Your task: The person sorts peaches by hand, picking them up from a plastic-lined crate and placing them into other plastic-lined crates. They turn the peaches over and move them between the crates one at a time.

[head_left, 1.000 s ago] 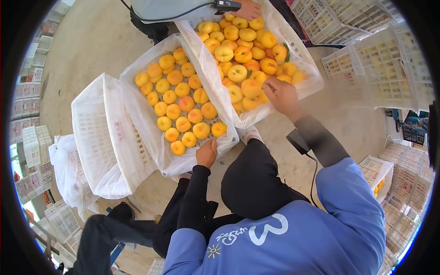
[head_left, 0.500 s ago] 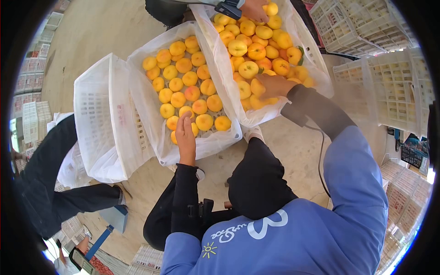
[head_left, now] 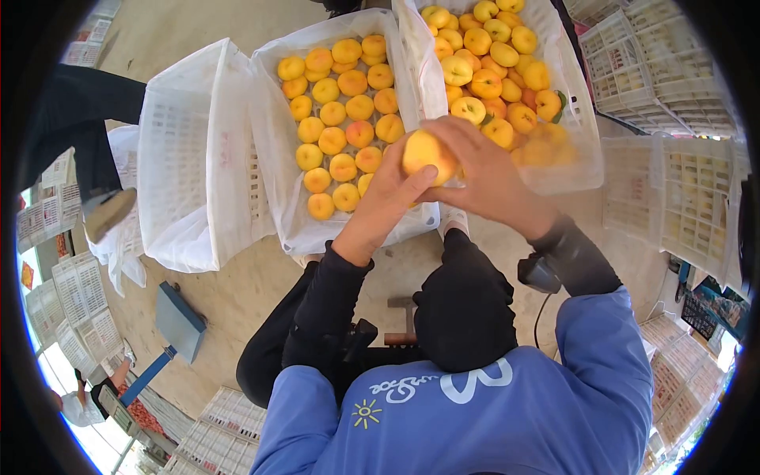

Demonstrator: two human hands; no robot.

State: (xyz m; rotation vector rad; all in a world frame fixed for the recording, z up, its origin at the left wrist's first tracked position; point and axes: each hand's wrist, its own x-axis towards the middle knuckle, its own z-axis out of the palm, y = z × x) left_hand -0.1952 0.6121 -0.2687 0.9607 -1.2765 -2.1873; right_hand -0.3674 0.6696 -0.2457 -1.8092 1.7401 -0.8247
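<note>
Between my two hands is a yellow peach (head_left: pixel 429 155), raised over the near right corner of a crate lined with white film (head_left: pixel 273 178). My left hand (head_left: pixel 380 198) grips it from the left, thumb across its near side. My right hand (head_left: pixel 492 184) curls over its top and right side. Rows of yellow peaches (head_left: pixel 343 166) lie in the lined crate, some hidden behind my left hand. To the right, a second lined crate (head_left: pixel 426 67) is heaped with yellow peaches (head_left: pixel 487 83), one beside a green leaf.
A white crate (head_left: pixel 178 158) with film stands at the left. Beyond it is a person's dark-trousered leg (head_left: pixel 79 134). A blue platform scale (head_left: pixel 180 323) stands on the floor at lower left. Stacked crates (head_left: pixel 673 198) line the right side.
My right hand has come from the heaped crate with a yellow peach, and my left hand has risen to meet it. The co-worker's hand above the heap has left view. The view has shifted.
</note>
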